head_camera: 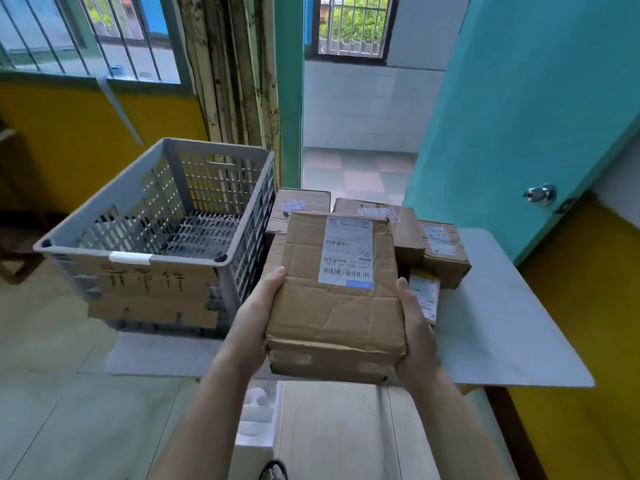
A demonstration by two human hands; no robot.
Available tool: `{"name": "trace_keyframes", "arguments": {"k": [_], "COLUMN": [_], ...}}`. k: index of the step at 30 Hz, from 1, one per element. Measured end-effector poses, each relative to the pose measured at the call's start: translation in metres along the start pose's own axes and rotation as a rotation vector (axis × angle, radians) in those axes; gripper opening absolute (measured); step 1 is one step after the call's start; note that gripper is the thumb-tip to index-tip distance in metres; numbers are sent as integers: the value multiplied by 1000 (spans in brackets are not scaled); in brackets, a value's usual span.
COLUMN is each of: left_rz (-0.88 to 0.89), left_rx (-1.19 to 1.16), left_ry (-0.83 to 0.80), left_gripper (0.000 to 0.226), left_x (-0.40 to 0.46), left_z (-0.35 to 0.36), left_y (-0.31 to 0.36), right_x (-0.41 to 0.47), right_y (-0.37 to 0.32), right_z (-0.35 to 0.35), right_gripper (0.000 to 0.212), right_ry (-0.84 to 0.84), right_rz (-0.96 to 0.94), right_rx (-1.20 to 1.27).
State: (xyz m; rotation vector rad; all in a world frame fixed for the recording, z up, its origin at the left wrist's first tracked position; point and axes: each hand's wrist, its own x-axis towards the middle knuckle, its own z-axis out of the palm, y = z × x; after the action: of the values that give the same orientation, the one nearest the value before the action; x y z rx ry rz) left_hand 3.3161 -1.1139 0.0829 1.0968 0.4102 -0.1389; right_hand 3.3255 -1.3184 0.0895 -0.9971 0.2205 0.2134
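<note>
Left hand (pixel 258 317) and right hand (pixel 415 327) grip a brown cardboard parcel (pixel 332 306) by its two long sides. Each thumb lies along the top face near the edge, and the fingers curl underneath out of sight. The parcel is held in the air, tilted toward the camera, over the near edge of the white desk (pixel 502 323) and just right of a grey crate (pixel 162 216). Its cardboard is creased and dented, and clear tape runs along the near end.

A white shipping label (pixel 348 252) sits on the far right part of the top face. It carries two barcodes, a row of digits and a blue strip at its near corner. The print faces away from the camera and is too blurred to read.

The slatted plastic crate has a cardboard sign (pixel 149 289) fixed to its near wall. The sign bears three black handwritten Chinese characters, which I cannot make out with certainty.

Behind and to the right of the held parcel, several more brown boxes (pixel 381 216) lie packed together on the desk, each with a white label too small to read. A small yellow-edged packet (pixel 424 296) lies just beside the right thumb, partly hidden by the hand. A teal door (pixel 519 116) with a metal knob (pixel 540 194) stands open on the right. A white foam piece (pixel 256 417) lies on the floor between the forearms.
</note>
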Motion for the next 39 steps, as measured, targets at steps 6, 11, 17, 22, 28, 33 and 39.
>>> {"name": "trace_keyframes", "arguments": {"k": [6, 11, 17, 22, 28, 33, 39], "left_rz": [8, 98, 33, 51, 35, 17, -63], "left_rx": [148, 265, 323, 378, 422, 382, 443], "left_ry": [-1, 50, -83, -93, -48, -46, -141], "left_gripper": [40, 21, 54, 62, 62, 83, 106], "left_x": [83, 126, 148, 165, 182, 179, 175], "left_z": [-17, -21, -23, -29, -36, -35, -36], "left_y": [42, 57, 56, 54, 56, 57, 60], "right_x": [75, 113, 150, 173, 192, 191, 196], "right_y": [2, 5, 15, 25, 22, 15, 10], "right_z": [32, 41, 49, 41, 31, 21, 8], "right_gripper": [41, 37, 33, 49, 48, 51, 78], "right_ry": [51, 93, 90, 94, 59, -59, -267], "right_rz": [-12, 21, 14, 94, 101, 135, 198], "right_rx": [-83, -101, -157, -231, -394, -484, -644]}}
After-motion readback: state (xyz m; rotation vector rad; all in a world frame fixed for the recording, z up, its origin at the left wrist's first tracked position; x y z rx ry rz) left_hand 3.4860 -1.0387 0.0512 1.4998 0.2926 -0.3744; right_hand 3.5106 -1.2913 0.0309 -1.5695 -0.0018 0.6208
